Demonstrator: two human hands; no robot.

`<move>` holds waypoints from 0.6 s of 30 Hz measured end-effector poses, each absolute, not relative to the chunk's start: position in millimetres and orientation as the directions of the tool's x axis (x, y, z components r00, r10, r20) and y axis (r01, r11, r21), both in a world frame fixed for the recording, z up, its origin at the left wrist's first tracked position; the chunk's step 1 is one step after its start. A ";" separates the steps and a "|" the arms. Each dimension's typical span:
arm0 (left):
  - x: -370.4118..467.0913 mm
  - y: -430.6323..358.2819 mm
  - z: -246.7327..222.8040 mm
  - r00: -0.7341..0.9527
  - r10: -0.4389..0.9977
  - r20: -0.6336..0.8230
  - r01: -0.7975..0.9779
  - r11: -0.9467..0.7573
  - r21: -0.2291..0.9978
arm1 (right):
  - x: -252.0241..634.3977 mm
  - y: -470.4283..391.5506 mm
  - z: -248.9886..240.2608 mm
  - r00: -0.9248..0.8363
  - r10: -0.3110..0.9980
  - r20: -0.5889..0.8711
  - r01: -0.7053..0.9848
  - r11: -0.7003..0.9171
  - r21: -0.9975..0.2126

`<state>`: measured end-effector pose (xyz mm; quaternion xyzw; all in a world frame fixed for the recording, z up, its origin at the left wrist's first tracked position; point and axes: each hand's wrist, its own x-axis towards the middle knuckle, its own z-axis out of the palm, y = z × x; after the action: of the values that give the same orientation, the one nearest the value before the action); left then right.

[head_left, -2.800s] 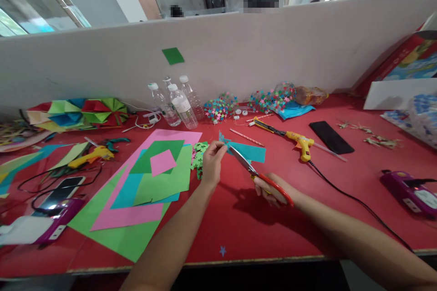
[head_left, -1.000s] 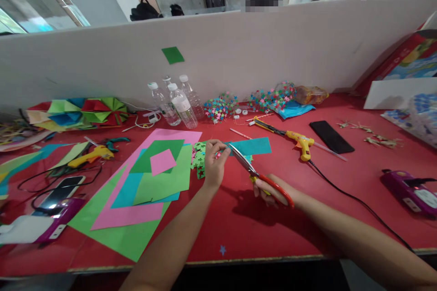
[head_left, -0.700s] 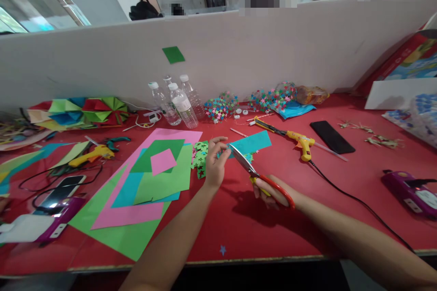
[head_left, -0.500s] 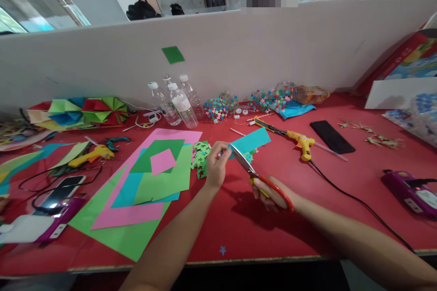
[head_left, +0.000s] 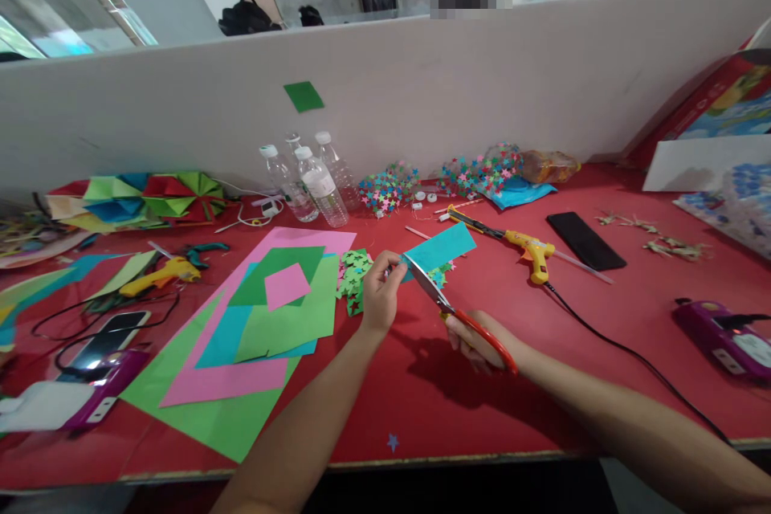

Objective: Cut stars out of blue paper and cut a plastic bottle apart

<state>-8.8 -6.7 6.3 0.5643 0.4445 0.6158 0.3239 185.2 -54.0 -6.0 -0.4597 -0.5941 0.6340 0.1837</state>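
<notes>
Fingers of the left hand (head_left: 382,289) pinch the blue strip (head_left: 442,247) at its end; those of the right hand (head_left: 475,337) grasp the scissors (head_left: 449,307), blades on the strip, above the counter's (head_left: 373,409) middle. Bare red space reaches the near edge, except one star (head_left: 393,442).

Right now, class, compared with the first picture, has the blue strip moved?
Yes. The blue strip has swung up the view; its free part now hides much of the striped straw, which showed in full before.
</notes>
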 end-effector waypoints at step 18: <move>-3.6 -3.1 2.8 -0.079 0.995 0.058 -0.202 -0.073 0.977 | 191.5 -40.0 -10.1 -0.287 0.944 -0.161 0.078 -0.144 -0.986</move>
<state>-3.6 -3.1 2.8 0.4435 0.4469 0.5830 0.5136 191.5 -40.0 -10.1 -0.4717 -0.5419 0.5912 0.3663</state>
